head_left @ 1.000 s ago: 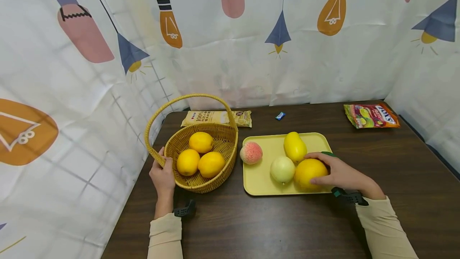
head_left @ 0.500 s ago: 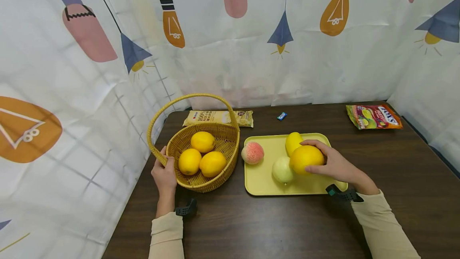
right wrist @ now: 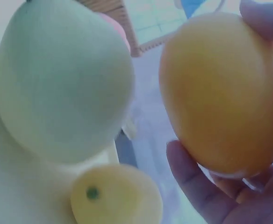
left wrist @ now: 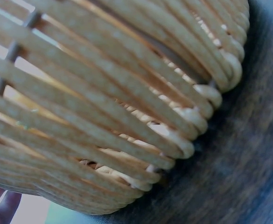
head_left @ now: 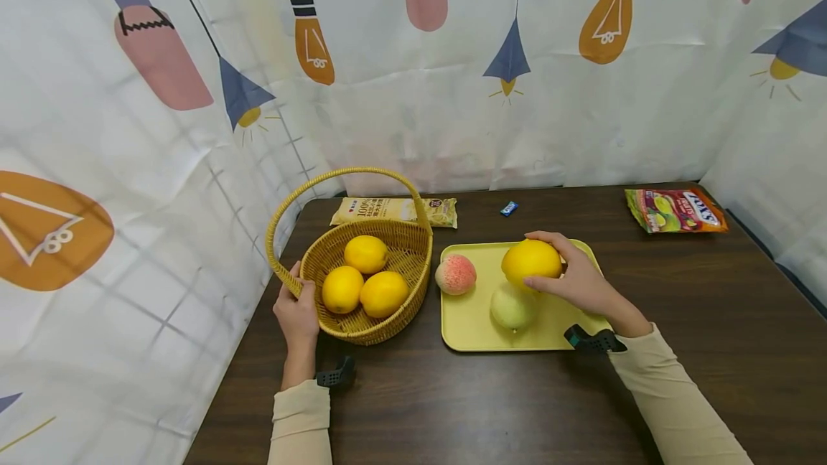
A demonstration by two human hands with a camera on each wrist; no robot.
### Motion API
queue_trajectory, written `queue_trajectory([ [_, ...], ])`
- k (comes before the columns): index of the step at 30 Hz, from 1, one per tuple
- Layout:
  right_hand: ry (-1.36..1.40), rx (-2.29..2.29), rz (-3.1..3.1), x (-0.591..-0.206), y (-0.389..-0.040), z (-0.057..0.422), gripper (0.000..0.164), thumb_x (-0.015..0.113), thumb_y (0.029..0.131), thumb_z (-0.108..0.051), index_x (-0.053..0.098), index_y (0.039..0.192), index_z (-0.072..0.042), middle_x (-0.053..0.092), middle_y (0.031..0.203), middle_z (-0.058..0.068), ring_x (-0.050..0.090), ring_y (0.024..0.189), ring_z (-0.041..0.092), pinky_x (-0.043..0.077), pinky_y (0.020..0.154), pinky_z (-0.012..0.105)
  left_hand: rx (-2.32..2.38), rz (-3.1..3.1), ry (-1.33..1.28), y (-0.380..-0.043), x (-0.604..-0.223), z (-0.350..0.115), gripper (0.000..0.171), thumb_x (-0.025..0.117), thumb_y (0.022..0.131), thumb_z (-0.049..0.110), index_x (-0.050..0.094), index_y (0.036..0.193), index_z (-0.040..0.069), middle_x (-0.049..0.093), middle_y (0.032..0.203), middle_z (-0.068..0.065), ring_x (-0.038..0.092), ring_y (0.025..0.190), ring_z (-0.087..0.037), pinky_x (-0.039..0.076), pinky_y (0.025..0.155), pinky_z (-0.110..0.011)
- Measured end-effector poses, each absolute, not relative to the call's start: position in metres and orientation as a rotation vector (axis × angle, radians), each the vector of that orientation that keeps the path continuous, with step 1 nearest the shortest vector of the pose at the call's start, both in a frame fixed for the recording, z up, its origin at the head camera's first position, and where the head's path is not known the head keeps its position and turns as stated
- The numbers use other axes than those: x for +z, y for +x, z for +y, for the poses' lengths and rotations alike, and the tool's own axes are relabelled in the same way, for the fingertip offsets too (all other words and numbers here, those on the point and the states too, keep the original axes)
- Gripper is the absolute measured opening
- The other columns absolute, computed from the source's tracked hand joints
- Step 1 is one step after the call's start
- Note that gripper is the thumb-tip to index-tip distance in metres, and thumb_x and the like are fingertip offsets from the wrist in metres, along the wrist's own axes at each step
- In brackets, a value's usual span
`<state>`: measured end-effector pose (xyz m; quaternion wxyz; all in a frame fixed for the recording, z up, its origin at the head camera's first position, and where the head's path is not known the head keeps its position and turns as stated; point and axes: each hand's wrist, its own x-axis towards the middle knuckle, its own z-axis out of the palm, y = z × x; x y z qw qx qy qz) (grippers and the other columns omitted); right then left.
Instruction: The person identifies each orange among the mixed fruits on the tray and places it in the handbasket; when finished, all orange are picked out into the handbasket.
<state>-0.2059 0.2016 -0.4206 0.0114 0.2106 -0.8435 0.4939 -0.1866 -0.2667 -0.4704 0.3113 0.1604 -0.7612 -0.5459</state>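
My right hand (head_left: 575, 282) holds a yellow lemon (head_left: 531, 262) above the yellow tray (head_left: 466, 339), thumb and fingers around it. In the right wrist view, the lemon (right wrist: 223, 93) looks like a smooth oval between the fingers. On the tray lie a pale green pear (head_left: 512, 309) and a pink peach (head_left: 456, 275). Another yellow fruit (right wrist: 118, 196) shows low in the right wrist view; the held lemon and hand hide it in the head view. My left hand (head_left: 297, 311) grips the wicker basket (head_left: 388, 332) where its handle meets the rim. Three lemons (head_left: 366, 255) lie in the basket.
Behind the basket lies a long cream-coloured packet (head_left: 442, 212). A small blue wrapped sweet (head_left: 509, 209) is near the table's back edge, and a red-green snack bag (head_left: 675, 210) at the back right. A patterned curtain (head_left: 400, 113) surrounds the brown table (head_left: 452, 407).
My right hand has lifted the lemon off the tray and carried it left and farther back, over the other yellow fruit. My left hand has stayed on the basket.
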Motion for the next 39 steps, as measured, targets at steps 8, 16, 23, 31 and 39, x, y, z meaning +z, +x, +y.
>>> queue_trajectory([
  [8,0.548,1.563,-2.581,-0.421,-0.210,0.176,0.067,0.077,0.084,-0.027,0.046,0.142,-0.015,0.047,0.137,0.012,0.054,0.101,0.030,0.051,0.076,0.040,-1.455,-1.997,0.416,-0.188,-0.471,-0.266,0.042,0.052,0.095,0.017,0.059,0.137,0.014,0.061,0.131,-0.014,0.061,0.116,-0.030,0.046,0.083,-0.016],
  [16,0.551,1.615,-2.539,-0.418,-0.211,0.153,0.067,0.080,0.081,-0.027,0.049,0.139,-0.017,0.049,0.134,0.010,0.056,0.096,0.030,0.051,0.076,0.040,-1.464,-1.998,0.426,-0.187,-0.472,-0.266,0.043,0.053,0.095,0.016,0.059,0.138,0.016,0.061,0.132,-0.010,0.061,0.115,-0.026,0.045,0.078,-0.011],
  [23,0.560,1.653,-2.521,-0.417,-0.213,0.136,0.067,0.080,0.080,-0.034,0.050,0.139,-0.024,0.053,0.131,0.006,0.058,0.095,0.028,0.052,0.076,0.040,-1.461,-2.003,0.429,-0.187,-0.472,-0.266,0.043,0.053,0.095,0.016,0.059,0.137,0.018,0.061,0.132,-0.010,0.061,0.116,-0.026,0.045,0.081,-0.013],
  [31,0.648,1.705,-2.444,-0.416,-0.213,0.116,0.064,0.080,0.082,-0.028,0.052,0.139,-0.024,0.050,0.139,0.006,0.058,0.102,0.028,0.051,0.080,0.043,-1.448,-2.010,0.428,-0.187,-0.472,-0.266,0.043,0.053,0.095,0.016,0.059,0.137,0.018,0.061,0.133,-0.010,0.060,0.117,-0.025,0.046,0.084,-0.017],
  [39,0.628,1.733,-2.435,-0.416,-0.214,0.091,0.065,0.083,0.078,-0.032,0.054,0.136,-0.025,0.048,0.136,0.005,0.057,0.106,0.027,0.050,0.084,0.045,-1.450,-2.012,0.436,-0.186,-0.472,-0.266,0.043,0.053,0.095,0.017,0.059,0.137,0.018,0.061,0.133,-0.010,0.059,0.118,-0.026,0.047,0.090,-0.026],
])
